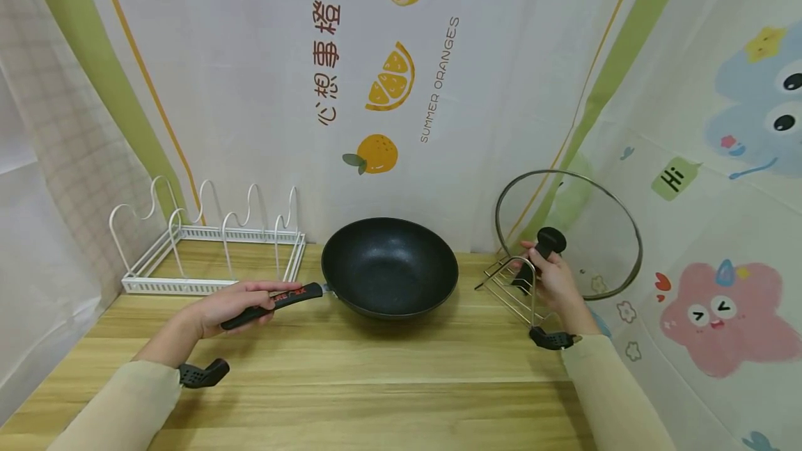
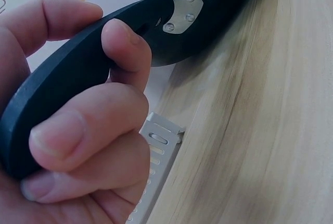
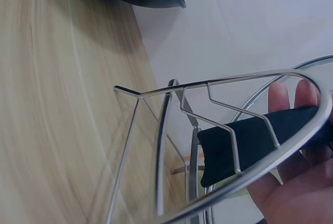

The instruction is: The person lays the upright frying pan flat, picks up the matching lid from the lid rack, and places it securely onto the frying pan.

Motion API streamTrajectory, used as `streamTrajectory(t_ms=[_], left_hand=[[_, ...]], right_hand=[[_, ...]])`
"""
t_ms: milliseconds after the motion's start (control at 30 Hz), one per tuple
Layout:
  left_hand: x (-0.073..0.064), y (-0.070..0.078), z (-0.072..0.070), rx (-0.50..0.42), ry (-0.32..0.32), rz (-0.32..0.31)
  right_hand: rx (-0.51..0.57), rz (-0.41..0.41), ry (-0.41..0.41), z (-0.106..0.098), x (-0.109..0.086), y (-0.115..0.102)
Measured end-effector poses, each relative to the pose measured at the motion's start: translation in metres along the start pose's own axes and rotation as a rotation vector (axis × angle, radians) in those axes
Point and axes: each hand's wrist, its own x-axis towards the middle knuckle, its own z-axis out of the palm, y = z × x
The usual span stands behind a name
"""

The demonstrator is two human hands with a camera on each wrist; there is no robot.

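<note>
A black wok (image 1: 390, 266) is on the wooden table near the back curtain. My left hand (image 1: 241, 305) grips its black handle (image 1: 301, 296), fingers curled round it in the left wrist view. At the right, a round glass lid (image 1: 601, 228) with a metal rim stands on edge at a small metal wire rack (image 1: 510, 294). The lid's black knob handle (image 1: 551, 239) is held by my right hand (image 1: 556, 277). In the right wrist view, the rack's wire loop (image 3: 250, 75) passes in front of the black handle (image 3: 234, 146) and the fingers.
A white rack (image 1: 207, 284) with several upright wire loops stands on the table at the left. Behind the table hangs a curtain (image 1: 263, 89) printed with oranges. Another printed curtain (image 1: 689, 228) borders the right side. Wooden tabletop (image 1: 376, 381) lies in front of the wok.
</note>
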Motion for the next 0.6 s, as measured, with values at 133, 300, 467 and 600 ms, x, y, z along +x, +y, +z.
streamTrajectory(t_ms=[133, 300, 467, 600], left_hand=[[0.0, 0.0, 0.0, -0.001, -0.001, -0.004], [0.0, 0.0, -0.001, 0.005, 0.001, -0.008], [0.0, -0.001, -0.001, 0.01, 0.004, -0.005], [0.001, -0.001, -0.001, 0.007, 0.003, -0.008]], right_hand=[[-0.051, 0.0, 0.012, -0.001, -0.003, -0.005], [-0.131, -0.011, 0.022, -0.004, -0.005, -0.01], [-0.202, -0.03, 0.025, -0.008, -0.007, -0.015], [-0.234, -0.039, 0.032, -0.008, -0.006, -0.019]])
